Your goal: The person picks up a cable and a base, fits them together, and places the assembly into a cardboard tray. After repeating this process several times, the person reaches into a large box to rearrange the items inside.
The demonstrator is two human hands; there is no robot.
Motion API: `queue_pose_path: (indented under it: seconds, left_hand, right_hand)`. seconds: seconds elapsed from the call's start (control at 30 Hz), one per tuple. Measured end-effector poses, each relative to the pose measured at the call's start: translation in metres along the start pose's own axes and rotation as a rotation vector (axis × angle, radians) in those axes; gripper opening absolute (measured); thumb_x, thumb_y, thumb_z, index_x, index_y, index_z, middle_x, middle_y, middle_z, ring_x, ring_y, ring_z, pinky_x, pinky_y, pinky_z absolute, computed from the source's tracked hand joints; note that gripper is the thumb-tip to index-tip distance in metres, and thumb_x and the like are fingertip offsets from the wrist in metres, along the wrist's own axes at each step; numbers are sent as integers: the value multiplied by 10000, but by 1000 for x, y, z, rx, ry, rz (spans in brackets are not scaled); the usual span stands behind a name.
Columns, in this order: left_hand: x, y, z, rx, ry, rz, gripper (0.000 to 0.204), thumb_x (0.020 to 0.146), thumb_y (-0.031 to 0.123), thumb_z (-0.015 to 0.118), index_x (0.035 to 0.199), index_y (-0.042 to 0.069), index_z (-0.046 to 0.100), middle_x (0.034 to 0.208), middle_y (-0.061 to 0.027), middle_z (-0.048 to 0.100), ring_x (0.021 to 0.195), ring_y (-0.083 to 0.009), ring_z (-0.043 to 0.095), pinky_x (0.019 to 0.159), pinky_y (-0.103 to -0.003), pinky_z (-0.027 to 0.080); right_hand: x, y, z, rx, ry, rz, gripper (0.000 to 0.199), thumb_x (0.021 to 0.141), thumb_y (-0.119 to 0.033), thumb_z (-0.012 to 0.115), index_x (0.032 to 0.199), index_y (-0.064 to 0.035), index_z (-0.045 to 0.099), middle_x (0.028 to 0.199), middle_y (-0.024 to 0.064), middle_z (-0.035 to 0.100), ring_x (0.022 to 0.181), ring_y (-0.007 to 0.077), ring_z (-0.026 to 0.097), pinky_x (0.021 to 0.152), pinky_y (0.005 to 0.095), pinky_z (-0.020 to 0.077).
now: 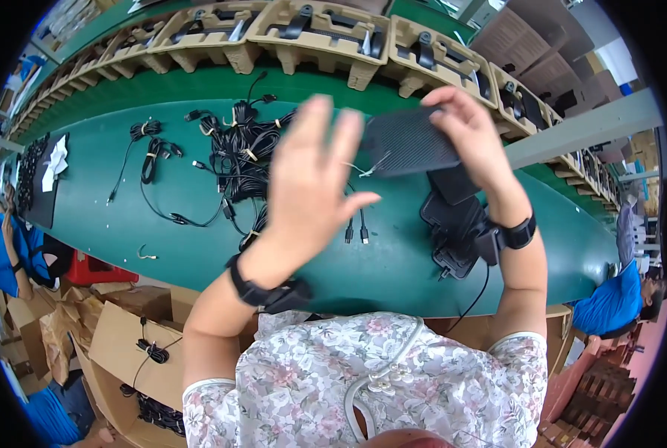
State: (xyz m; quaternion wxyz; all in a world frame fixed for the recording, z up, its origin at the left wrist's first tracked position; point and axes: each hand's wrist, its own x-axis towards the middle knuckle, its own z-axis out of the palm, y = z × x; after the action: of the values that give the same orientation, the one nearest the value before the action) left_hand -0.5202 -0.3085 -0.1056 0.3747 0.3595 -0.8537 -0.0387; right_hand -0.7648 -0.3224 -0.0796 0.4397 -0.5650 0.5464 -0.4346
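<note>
My right hand (474,138) grips a flat black panel (409,143) with a finely patterned face by its right edge, tilted above the green table (333,269). Left of the panel, my left hand (307,183) is raised with fingers and thumb spread, blurred by motion and holding nothing visible. A thin pale tie (365,172) shows by the panel's lower left corner; I cannot tell whether it is attached. Beneath my right forearm lie several black flat pieces (453,228), piled together. Bundled black cables (240,138) are heaped beside my left hand, which partly hides them.
Brown moulded trays (318,45) with black parts line the table's far side. Separate cables (153,153) and a loose tie (147,254) lie at left. A grey metal post (580,127) slants in at right. Below left stands a cardboard box (128,351). Co-workers in blue (609,302) are at both sides.
</note>
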Motion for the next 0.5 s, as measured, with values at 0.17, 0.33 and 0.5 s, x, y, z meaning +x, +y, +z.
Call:
queue_pose_path:
  seconds: [0.17, 0.33, 0.5]
  left_hand:
    - [1, -8, 48, -593, -103, -178, 565, 747, 200, 683, 1226, 23, 442, 1160, -219, 530, 1047, -313, 540, 840, -379, 449]
    - [8, 9, 48, -1203, -289, -557, 408, 800, 148, 631, 1158, 4, 497, 1097, -170, 580, 965, -289, 580, 805, -349, 469]
    - [-9, -12, 36, -478, 24, -198, 336, 820, 124, 607, 1125, 10, 527, 1104, -155, 574, 1012, -300, 549, 866, -359, 438]
  right_hand:
    - [-15, -16, 37, 529, -295, 65, 338, 886, -147, 551, 1187, -20, 468, 857, 1, 547, 830, 77, 537, 713, 225, 455]
    - [0, 11, 8, -198, 97, -188, 464, 871, -218, 592, 1245, -2, 420, 797, 7, 535, 714, 78, 525, 606, 208, 439]
    - [70, 18, -105, -154, 687, -377, 465, 852, -246, 624, 1192, 31, 470, 806, 43, 568, 693, 86, 530, 578, 206, 423]
